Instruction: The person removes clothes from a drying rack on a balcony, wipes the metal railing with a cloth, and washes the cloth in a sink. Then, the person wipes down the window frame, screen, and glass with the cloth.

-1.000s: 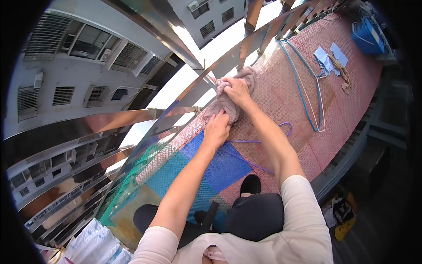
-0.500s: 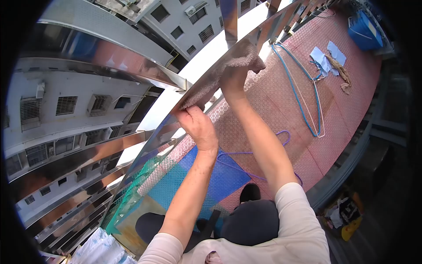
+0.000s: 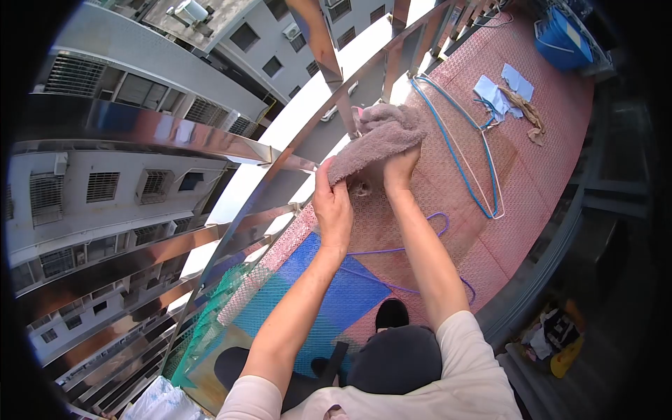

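Note:
A greyish-pink towelling cloth (image 3: 378,143) is stretched between my two hands, just inside the shiny metal railing (image 3: 294,143). My left hand (image 3: 332,210) grips its near left end, the thumb lying along the edge. My right hand (image 3: 402,168) holds the cloth from beneath at the right, with most of its fingers hidden by the fabric. Part of the cloth is bunched at its far end. Whether it touches the railing there, I cannot tell.
Blue and white hangers (image 3: 458,147) and a purple hanger (image 3: 392,250) lie on the pink mat (image 3: 504,245). Farther off are pale cloths (image 3: 516,80), a tan cloth (image 3: 528,115) and a blue bucket (image 3: 562,42). Green netting (image 3: 217,301) lines the railing at left.
Both hands have come away from the railing bar with the cloth, which was pressed along it. It now shows its broad side, lifted between my hands.

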The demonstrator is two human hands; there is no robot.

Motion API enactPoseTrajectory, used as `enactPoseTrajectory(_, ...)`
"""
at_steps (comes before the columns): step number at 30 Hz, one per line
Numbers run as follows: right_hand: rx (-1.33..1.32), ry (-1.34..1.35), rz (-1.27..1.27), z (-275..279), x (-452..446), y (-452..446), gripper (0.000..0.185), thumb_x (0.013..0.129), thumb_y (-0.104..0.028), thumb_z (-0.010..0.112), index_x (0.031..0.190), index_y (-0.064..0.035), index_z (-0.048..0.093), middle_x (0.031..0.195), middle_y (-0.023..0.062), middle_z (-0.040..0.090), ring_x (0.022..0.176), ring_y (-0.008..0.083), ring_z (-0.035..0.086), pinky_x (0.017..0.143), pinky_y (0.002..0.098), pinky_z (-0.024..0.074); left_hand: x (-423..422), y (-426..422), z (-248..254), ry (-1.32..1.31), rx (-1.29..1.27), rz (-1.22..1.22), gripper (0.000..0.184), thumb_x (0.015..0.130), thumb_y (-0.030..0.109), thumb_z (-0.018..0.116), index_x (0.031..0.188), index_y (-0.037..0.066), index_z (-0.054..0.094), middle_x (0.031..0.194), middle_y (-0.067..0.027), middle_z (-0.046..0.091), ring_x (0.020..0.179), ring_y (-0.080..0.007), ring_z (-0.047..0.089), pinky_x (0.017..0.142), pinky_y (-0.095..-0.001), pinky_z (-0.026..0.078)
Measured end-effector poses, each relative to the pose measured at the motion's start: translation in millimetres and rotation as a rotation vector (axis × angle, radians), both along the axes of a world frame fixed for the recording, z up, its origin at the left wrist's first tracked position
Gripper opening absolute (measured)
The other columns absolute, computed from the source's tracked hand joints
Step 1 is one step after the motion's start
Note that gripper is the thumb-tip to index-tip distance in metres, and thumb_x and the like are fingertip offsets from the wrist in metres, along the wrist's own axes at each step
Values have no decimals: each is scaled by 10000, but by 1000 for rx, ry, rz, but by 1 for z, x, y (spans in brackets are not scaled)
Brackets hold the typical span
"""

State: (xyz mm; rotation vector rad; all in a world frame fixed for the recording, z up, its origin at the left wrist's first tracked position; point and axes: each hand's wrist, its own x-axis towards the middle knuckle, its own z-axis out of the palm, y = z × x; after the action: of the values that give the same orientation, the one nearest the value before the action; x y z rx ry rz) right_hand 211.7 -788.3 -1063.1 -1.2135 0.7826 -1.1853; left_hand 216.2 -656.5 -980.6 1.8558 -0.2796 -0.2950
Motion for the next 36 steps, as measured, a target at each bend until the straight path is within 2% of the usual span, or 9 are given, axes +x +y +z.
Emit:
enactPoseTrajectory(5, -452, 166, -144, 45, 65, -71, 324, 842, -135, 596, 1099, 51, 535, 1017, 171, 605, 993, 291, 573, 866, 409, 445, 28, -60, 67, 39, -212, 92, 283, 918, 113, 443, 1133, -67, 488, 987, -161, 605, 885, -206, 562, 824, -330, 437)
enactPoseTrajectory(8, -38, 2, 151, 64, 85, -91, 383, 802, -209, 587, 1102, 25, 539, 1046, 221, 584, 968, 390, 530, 889, 471, 396, 36, -84, 39, -398, -57, 3, 321, 945, 204, 483, 1127, -61, 486, 992, -212, 582, 874, -313, 573, 834, -392, 430)
enactPoseTrajectory(10, -686, 522, 30, 19, 98, -114, 389, 782, -225, 594, 1088, 11, 549, 1053, 222, 580, 978, 406, 513, 899, 476, 377, 52, -83, 29, -327, -74, -65, 324, 943, 200, 496, 1134, -62, 493, 1046, -240, 582, 983, -371, 574, 858, -424, 417)
enactPoseTrajectory(13, -647, 530, -53, 7, 93, -108, 366, 773, -196, 602, 1098, -41, 536, 1029, 213, 582, 941, 412, 535, 823, 472, 408, 64, -91, 0, -139, 70, -5, 242, 946, 102, 504, 1173, 27, 468, 964, -67, 576, 855, -116, 543, 728, -238, 457)
enactPoseTrajectory(20, -41, 678, 266, -9, 46, -95, 406, 836, -164, 585, 1202, -17, 488, 1163, 201, 564, 1136, 328, 523, 973, 370, 394, 57, -58, 31, -201, 218, -240, 446, 893, 109, 569, 1304, 7, 427, 1131, -123, 585, 1018, -189, 571, 937, -298, 433)
enactPoseTrajectory(22, -8, 267, 162, 22, 28, -80, 368, 855, -130, 566, 1197, -11, 499, 1184, 153, 563, 1136, 280, 524, 975, 355, 396, 44, -47, 65, -16, 185, -221, 523, 882, 102, 586, 1346, -29, 384, 1247, -147, 538, 1087, -185, 566, 938, -287, 441)
enactPoseTrajectory(28, -238, -224, -14, 129, 28, -80, 325, 846, -117, 584, 1144, -1, 533, 1145, 102, 588, 1084, 252, 540, 978, 361, 378, 47, -45, 122, -916, -76, -78, 527, 811, -2, 597, 1305, 14, 415, 1187, -176, 523, 1074, -302, 541, 866, -374, 467)
enactPoseTrajectory(32, -901, 503, -301, 153, 67, -140, 201, 866, -165, 543, 1049, -112, 608, 1109, 92, 602, 1108, 287, 527, 988, 475, 304, 83, -69, 145, -138, 231, -350, 631, 883, 232, 627, 1377, 39, 286, 1229, -186, 522, 1141, -234, 528, 964, -353, 418)
enactPoseTrajectory(36, -718, 736, -24, 172, 58, -147, 300, 880, -260, 518, 1147, -161, 614, 1264, 157, 531, 1256, 301, 410, 1029, 438, 305, 96, -61, 124, -181, 157, -412, 617, 886, 211, 606, 1373, 28, 274, 1261, -224, 492, 1189, -245, 499, 980, -326, 402)
